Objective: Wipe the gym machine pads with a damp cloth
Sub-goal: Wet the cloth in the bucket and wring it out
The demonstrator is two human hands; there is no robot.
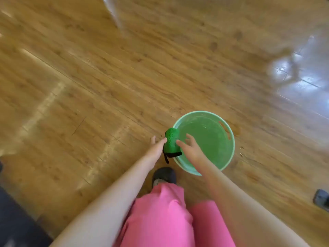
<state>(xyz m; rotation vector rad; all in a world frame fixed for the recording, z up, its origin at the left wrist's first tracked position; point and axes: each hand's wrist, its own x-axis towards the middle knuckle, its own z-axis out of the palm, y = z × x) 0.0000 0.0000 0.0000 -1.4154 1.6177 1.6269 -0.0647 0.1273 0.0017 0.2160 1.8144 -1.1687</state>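
The floor (89, 77) is glossy wood-look plank, warm brown, its boards running on a slant across the view. Bright window light reflects off it in a white patch (293, 73) at upper right and in paler streaks at left. A pale blurred upright (114, 11) crosses the top edge. It is too smeared to name. A dark mass (16, 220) fills the lower left corner, and one small dark object (322, 199) lies at the right edge. Neither can be identified.

There is one bucket (203, 112). It is round and pale green, and it stands on the floor ahead of the person with a slot handle cut in its far wall. Whether it holds water cannot be told.

One cloth (171, 141), bright green with a black trim, hangs over the bucket's left rim. Its black end trails down outside.

Two hands are in view, both bare-armed. The left hand (155, 148) reaches in from outside the bucket with straight fingers whose tips meet the cloth's left side. The right hand (191, 148) is over the bucket's inner edge, fingers spread and relaxed, the forefinger at the cloth's right side. Neither hand has closed on the cloth.

Below them are pink trousers (160, 220) with two legs showing, and one dark shoe (164, 173) just beside the bucket
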